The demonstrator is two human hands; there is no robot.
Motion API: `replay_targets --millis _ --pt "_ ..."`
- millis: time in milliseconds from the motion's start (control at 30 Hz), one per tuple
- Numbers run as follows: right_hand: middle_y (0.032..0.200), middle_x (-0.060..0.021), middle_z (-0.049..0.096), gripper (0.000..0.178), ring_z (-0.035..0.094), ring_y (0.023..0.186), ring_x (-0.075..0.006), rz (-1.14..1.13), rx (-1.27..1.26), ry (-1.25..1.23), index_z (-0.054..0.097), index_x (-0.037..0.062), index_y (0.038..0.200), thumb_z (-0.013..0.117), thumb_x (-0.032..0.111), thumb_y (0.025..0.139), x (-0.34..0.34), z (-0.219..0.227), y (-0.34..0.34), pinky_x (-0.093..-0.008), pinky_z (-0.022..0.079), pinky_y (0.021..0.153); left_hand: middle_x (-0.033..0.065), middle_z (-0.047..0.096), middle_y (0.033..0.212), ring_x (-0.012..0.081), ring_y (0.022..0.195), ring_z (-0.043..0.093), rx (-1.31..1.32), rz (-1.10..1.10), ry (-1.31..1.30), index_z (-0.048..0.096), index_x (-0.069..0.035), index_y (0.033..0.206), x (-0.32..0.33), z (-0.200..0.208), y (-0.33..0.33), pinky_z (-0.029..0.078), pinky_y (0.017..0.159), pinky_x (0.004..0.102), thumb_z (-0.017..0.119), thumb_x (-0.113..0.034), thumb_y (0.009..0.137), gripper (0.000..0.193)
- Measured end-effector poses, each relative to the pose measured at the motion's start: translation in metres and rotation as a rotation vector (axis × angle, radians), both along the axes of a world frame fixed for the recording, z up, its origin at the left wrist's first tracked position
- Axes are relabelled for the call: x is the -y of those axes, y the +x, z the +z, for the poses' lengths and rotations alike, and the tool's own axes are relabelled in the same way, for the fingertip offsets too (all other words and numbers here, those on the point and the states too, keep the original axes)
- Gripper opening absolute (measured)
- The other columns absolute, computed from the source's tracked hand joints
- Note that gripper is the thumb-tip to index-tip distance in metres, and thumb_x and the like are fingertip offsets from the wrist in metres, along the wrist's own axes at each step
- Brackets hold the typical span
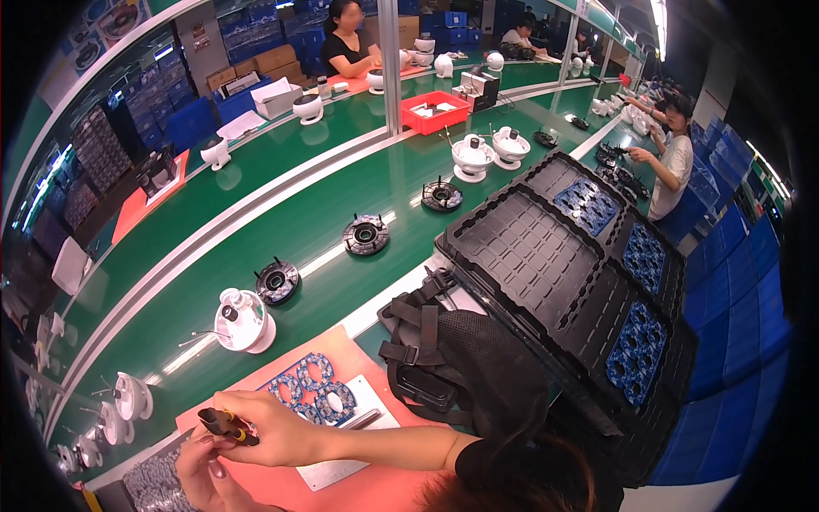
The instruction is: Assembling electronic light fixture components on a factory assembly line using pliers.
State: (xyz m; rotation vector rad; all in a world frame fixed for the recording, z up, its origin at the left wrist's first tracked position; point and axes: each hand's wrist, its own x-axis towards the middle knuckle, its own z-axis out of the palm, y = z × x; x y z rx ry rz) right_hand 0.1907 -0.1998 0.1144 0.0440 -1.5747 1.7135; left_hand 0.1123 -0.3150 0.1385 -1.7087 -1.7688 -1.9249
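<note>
My right hand (269, 431) is closed around a pair of pliers (241, 435) with black and yellow handles, above the orange mat (264, 488). Just below it, my left hand (205, 478) has its fingers curled near the pliers; anything between them is too hidden to make out. Beside my right hand lie blue ring-shaped circuit boards (334, 403), partly on a white plate (357, 471). A slim metal tool (365, 419) rests on that plate, next to my right forearm.
Along the green conveyor (188, 282) stand white round housings (246, 322) and black round bases (365, 235). A black mesh bag (478, 358) lies right of the mat. Black trays (529, 247) hold blue circuit panels (638, 352). A co-worker (672, 162) sits at the far right.
</note>
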Motion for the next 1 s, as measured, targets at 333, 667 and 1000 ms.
replay_targets --millis 333,667,1000 --pt "0.080 -0.0063 0.052 0.026 0.051 0.070 -0.0171 -0.041 -0.054 -0.025 0.050 0.0036 0.092 0.073 0.010 0.082 0.0016 0.0030 -0.0009 -0.0310 0.040 0.060 0.0141 0.059 0.097 0.0205 0.094 0.056 0.003 -0.039 0.000 0.053 0.004 0.113 -0.0028 0.0016 0.0006 0.044 0.092 0.0343 0.044 -0.014 0.097 0.026" --pt "0.079 -0.0058 0.050 0.024 0.049 0.068 -0.0163 -0.025 -0.094 -0.021 0.050 0.0030 0.088 0.073 0.012 0.084 0.0025 0.0065 0.0010 -0.0301 0.038 0.058 0.0137 0.058 0.098 0.0201 0.092 0.055 -0.020 -0.023 -0.016 0.054 0.004 0.113 0.0006 0.0056 0.0003 0.044 0.089 0.0336 0.044 -0.014 0.096 0.026" --pt "0.076 -0.0060 0.049 0.024 0.048 0.066 -0.0168 -0.005 -0.090 -0.012 0.049 0.0024 0.087 0.071 0.012 0.084 0.0006 0.0083 0.0023 -0.0305 0.038 0.057 0.0142 0.058 0.096 0.0200 0.090 0.056 -0.058 0.017 -0.038 0.054 0.003 0.108 0.0000 0.0078 0.0021 0.044 0.091 0.0337 0.044 -0.013 0.095 0.023"
